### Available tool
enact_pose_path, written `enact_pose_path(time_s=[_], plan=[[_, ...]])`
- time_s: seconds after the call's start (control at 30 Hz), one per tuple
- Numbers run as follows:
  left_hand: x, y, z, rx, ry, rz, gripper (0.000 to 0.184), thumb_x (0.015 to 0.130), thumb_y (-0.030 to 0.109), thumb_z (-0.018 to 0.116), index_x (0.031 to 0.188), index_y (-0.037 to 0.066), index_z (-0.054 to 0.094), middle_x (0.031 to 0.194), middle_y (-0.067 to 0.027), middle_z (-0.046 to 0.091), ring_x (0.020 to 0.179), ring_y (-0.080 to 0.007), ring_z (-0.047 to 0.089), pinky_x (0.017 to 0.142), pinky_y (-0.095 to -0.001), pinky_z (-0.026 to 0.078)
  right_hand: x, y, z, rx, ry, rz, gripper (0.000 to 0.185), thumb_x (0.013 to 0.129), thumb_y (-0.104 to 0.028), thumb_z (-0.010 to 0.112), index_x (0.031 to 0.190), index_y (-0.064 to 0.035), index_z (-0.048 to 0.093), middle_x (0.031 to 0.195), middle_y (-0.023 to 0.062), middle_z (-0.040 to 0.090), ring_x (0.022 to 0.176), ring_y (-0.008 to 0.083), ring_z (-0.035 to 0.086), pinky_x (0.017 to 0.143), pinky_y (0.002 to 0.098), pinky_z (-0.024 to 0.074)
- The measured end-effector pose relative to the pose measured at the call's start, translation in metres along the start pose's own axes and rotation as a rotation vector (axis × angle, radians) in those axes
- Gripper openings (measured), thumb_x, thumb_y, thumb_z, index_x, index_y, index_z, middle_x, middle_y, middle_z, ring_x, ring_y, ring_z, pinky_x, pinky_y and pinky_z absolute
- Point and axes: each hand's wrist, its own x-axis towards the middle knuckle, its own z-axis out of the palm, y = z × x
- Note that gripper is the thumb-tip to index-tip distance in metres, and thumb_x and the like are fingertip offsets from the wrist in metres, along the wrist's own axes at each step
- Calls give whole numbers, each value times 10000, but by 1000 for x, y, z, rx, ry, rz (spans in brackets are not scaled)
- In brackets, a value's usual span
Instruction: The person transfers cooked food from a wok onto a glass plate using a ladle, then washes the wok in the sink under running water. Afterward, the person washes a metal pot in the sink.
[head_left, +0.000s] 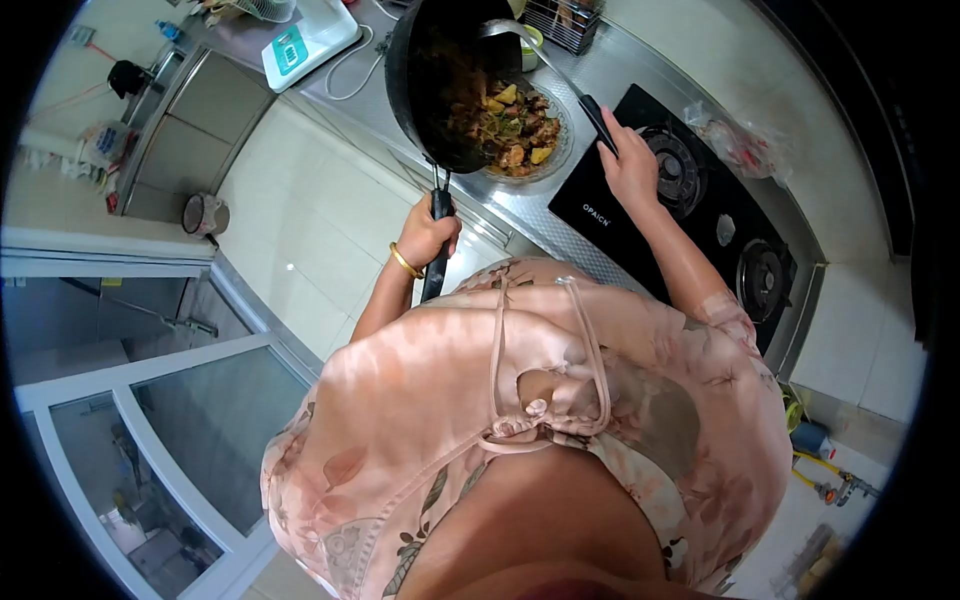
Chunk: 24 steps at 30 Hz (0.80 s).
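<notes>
My left hand (pixel 428 236) is wrapped round the black handle of a dark wok (pixel 403 95), which is tilted on its side over a clear glass dish (pixel 563 150). Cooked food (pixel 520 128) in brown and yellow chunks lies in the dish and reaches up to the wok's lower edge. In my right hand (pixel 630 165) is the black handle of a metal ladle (pixel 550 62). The ladle's head is at the wok's upper right rim, above the dish.
Right of the dish is a black two-burner gas stove (pixel 620 215), with a plastic bag (pixel 745 145) behind it. A white scale (pixel 312 42) and its cable lie left of the wok. A wire basket (pixel 565 22) and a small green-rimmed container (pixel 532 45) stand behind the dish.
</notes>
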Motion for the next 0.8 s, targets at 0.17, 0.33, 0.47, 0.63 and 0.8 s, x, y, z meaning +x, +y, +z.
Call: enact_pose_path(time_s=[0.17,0.33,0.47,0.63,0.8], plan=[[-6,8,7,-16,-18,-14,167,670,-5,478,819,-12,401,557,-72,474,392,-142,467,360,-262,381,-8,-1,21,-60,-87,15,533,759,-65,583,1265,-150,440,730,126,491,703,303,515,631,382,419],[-1,5,-1,43,-12,15,229,673,23,480,883,-6,391,568,-81,479,371,-149,450,347,-261,369,-37,-1,17,-111,-165,-10,543,750,-53,577,1269,-128,432,737,125,497,711,299,511,631,386,417],[3,6,0,98,32,28,211,677,26,486,865,-4,395,561,-76,474,370,-147,449,345,-262,372,-58,2,7,-151,-192,-30,570,745,-48,575,1285,-120,408,722,116,482,685,293,492,622,385,404],[9,9,-3,137,76,28,172,697,-3,519,828,1,407,546,-56,458,373,-136,455,350,-265,377,-75,2,3,-182,-207,3,572,750,-58,572,1292,-120,399,711,110,463,684,283,478,621,381,395],[12,10,-7,137,96,40,177,701,8,526,832,2,409,544,-54,454,367,-140,456,346,-269,382,-87,8,2,-231,-166,3,585,721,-70,601,1275,-128,420,706,88,474,668,267,483,579,381,398]])
